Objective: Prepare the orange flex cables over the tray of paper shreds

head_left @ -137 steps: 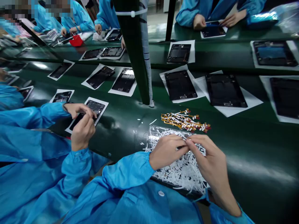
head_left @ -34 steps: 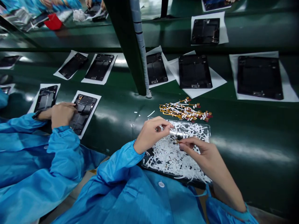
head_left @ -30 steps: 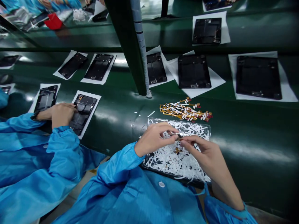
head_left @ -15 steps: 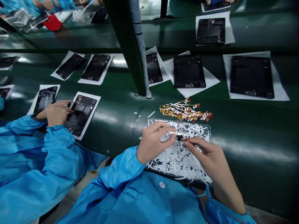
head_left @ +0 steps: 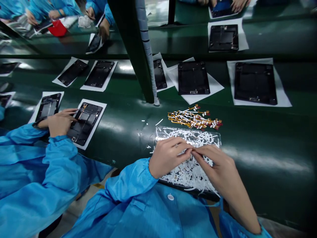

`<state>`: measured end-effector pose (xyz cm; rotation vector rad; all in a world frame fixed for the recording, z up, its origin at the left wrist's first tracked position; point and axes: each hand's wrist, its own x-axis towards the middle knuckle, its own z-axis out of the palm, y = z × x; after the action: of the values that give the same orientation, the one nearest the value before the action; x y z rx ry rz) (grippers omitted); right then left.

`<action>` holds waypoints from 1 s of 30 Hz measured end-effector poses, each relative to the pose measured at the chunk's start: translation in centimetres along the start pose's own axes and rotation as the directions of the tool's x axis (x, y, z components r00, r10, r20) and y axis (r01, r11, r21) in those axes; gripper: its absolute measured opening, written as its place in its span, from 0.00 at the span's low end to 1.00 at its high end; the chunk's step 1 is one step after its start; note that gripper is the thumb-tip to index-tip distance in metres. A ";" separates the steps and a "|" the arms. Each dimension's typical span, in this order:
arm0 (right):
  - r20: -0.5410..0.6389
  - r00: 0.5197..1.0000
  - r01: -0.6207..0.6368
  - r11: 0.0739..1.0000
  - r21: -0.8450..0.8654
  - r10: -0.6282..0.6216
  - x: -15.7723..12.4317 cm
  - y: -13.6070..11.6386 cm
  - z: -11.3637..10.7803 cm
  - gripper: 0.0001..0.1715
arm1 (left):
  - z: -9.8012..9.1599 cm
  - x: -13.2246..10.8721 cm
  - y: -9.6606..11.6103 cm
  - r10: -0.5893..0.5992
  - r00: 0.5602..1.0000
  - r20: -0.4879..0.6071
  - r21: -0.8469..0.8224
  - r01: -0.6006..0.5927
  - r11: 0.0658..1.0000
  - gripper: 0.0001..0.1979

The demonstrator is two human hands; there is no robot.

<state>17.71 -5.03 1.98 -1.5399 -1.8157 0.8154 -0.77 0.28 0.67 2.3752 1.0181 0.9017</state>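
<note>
Left hand (head_left: 169, 157) has closed up to the right hand (head_left: 218, 165) since the earlier frame, fingertips now meeting; tablets (head_left: 255, 82) at the back have shifted leftward. Worktop (head_left: 260, 142): green, with the tray at its near edge. Tablets: laid on paper sheets (head_left: 282, 96), presumably against scratches. Tray (head_left: 158, 132): clear, set directly beneath the hands, probably so that loose bits drop inside. Cables (head_left: 194, 118): heaped just behind the tray, apparently for easy reach and separation from its contents. Strips (head_left: 185, 173): white, strewn across the tray, a few stray ones on the worktop to its left. Piece (head_left: 193, 149): over the tray, seemingly pinched by the right thumb and forefinger, mostly hidden; so small an item suits a fingertip hold. Whether the left hand also grips it cannot be told.
</note>
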 end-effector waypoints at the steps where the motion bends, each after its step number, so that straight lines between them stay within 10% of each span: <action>1: 0.003 1.000 0.012 1.000 -0.012 -0.012 0.0 0.0 0.1 0.08 | 0.0 0.1 0.0 -0.003 1.000 0.027 0.017 0.003 1.000 0.06; 11: 0.099 0.993 -0.063 0.997 -0.043 0.067 -2.5 2.4 -7.1 0.12 | 0.2 -1.7 -3.4 -0.131 0.981 0.145 0.193 0.102 0.976 0.04; 15: 0.047 0.998 -0.031 0.990 -0.135 0.038 -2.2 2.7 -9.7 0.31 | -0.4 -1.7 -2.7 -0.137 0.984 0.114 0.224 0.109 0.969 0.05; 22: 0.231 0.964 0.169 0.975 -0.144 -0.133 2.0 0.1 -5.5 0.38 | -1.0 1.4 1.1 -0.036 0.985 0.171 -0.443 0.109 0.890 0.12; 30: 0.153 0.966 0.237 0.954 -0.185 -0.210 2.0 -0.1 -4.6 0.35 | -0.1 1.0 0.0 -0.220 0.970 0.108 -0.449 0.244 0.859 0.03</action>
<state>20.96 -2.81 5.00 -1.3927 -2.1814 0.6530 -0.32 1.00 1.10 1.8270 0.9229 0.8697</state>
